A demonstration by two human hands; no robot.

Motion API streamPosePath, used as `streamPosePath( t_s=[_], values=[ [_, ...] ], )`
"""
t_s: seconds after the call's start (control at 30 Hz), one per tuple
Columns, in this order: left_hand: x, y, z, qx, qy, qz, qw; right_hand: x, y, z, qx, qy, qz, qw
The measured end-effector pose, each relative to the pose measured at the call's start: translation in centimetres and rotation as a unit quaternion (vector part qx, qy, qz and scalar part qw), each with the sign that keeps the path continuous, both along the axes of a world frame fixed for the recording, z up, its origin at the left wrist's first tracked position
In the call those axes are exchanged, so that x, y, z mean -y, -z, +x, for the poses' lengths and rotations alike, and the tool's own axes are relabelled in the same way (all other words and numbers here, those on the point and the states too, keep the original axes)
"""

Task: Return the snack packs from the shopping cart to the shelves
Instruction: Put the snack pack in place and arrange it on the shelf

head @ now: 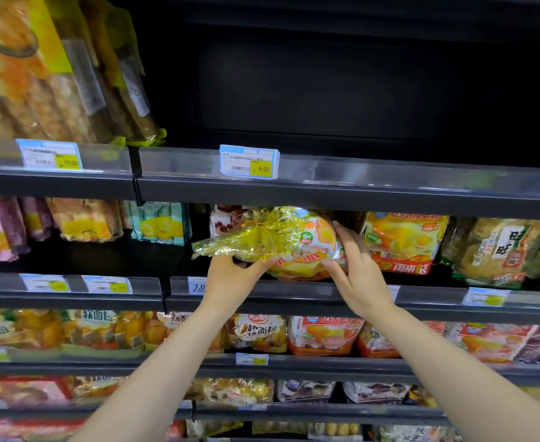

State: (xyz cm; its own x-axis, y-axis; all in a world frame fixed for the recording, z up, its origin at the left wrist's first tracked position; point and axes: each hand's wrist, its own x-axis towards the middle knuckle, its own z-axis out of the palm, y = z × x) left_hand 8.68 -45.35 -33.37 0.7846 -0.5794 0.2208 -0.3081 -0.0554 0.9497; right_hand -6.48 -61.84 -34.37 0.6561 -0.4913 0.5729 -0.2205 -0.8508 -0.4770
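Note:
A snack pack in orange and yellow wrap, tied off with a crinkled gold foil top, lies on its side at the front of the second shelf. My left hand holds it from below at the foil end, fingers curled under the pack. My right hand rests against its right side with straight fingers. The foil top points left. No shopping cart is in view.
Above is a shelf bay with a 6.00 price tag. An orange pack and green rice-cracker bags stand right of the held pack. Bread and cake packs fill the lower shelves; long packs stand top left.

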Motion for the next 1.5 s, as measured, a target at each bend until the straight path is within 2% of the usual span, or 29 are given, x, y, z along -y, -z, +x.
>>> streamPosePath(
  t_s=[0.17,0.33,0.53,0.7,0.8,0.9,1.07,1.2,1.33,1.43,1.5],
  values=[
    [0.5,-0.1,-0.3,0.008,-0.008,0.016,1.0,0.7,0.7,-0.2,-0.026,0.006,0.023,0.999],
    [2.7,-1.9,-0.8,0.068,-0.014,0.074,0.995,0.7,0.7,-0.7,-0.028,0.074,0.18,0.981],
    [4.6,-2.0,-0.4,0.081,-0.026,0.082,0.993,0.9,0.4,-1.7,-0.038,0.073,0.194,0.978],
    [5.8,-2.2,-0.1,0.05,-0.018,0.094,0.994,-0.6,-1.3,-2.4,0.067,0.1,0.087,0.989],
    [7.5,-2.6,0.0,0.051,-0.032,0.111,0.992,-0.6,-1.5,-1.7,0.055,0.091,0.041,0.993],
    [9.2,-2.7,-0.3,0.045,-0.033,0.126,0.99,0.0,-1.4,-1.3,0.064,0.112,0.074,0.989],
    [10.4,-1.8,-0.5,0.104,-0.038,0.131,0.985,1.8,-1.7,-0.8,0.003,0.135,0.119,0.984],
    [8.9,-0.4,-0.8,0.182,-0.006,0.139,0.973,1.9,-0.9,-2.1,0.019,0.137,0.068,0.988],
    [7.8,0.7,-0.6,0.187,0.02,0.085,0.978,2.0,0.4,-3.0,-0.031,0.13,-0.032,0.99],
    [7.7,0.9,-0.3,0.17,0.019,0.075,0.982,2.3,0.6,-2.1,-0.058,0.131,-0.018,0.989],
    [8.0,0.7,0.0,0.193,0.027,0.098,0.976,2.6,0.7,-1.3,-0.044,0.129,-0.012,0.991]
  ],
)
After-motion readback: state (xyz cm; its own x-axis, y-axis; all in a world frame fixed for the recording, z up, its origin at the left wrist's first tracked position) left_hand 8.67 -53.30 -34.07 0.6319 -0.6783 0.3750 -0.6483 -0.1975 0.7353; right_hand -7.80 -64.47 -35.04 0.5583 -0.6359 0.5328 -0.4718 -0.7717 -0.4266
